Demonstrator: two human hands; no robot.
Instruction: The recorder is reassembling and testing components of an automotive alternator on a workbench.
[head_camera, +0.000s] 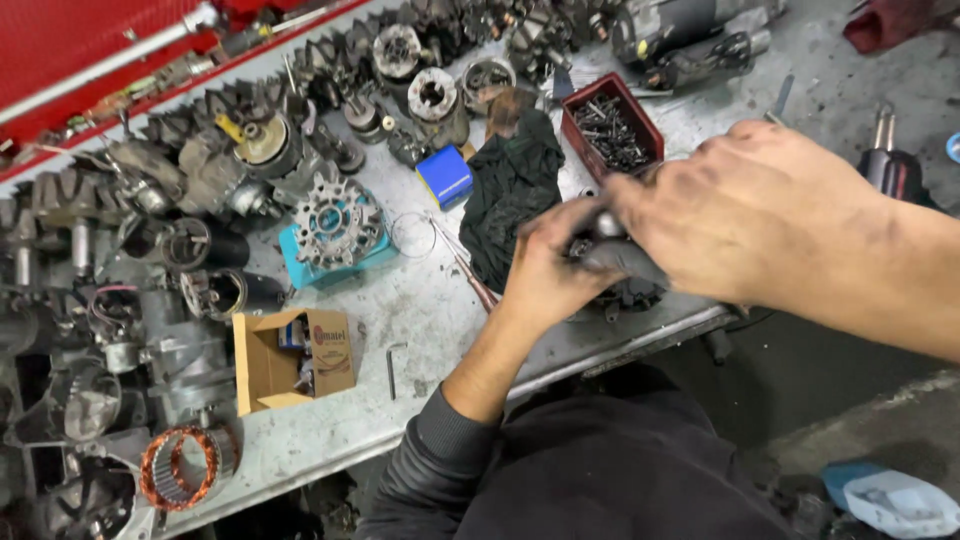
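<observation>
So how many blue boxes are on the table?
2: a small dark blue box beside the black cloth, and a light blue box under a metal gear-like part. More may be hidden.

Left hand (550, 270) and right hand (760, 215) both clasp dark metal part (620, 265) at near edge of grey workbench (420, 300); motion blur hides grip detail. Dark rag (512, 185) just behind hands. Red tray of screws (610, 128) beyond rag. Open cardboard box (290, 358), hex key (393, 365), copper stator winding (180, 468) further left. Blue box (446, 176) beside rag.
</observation>
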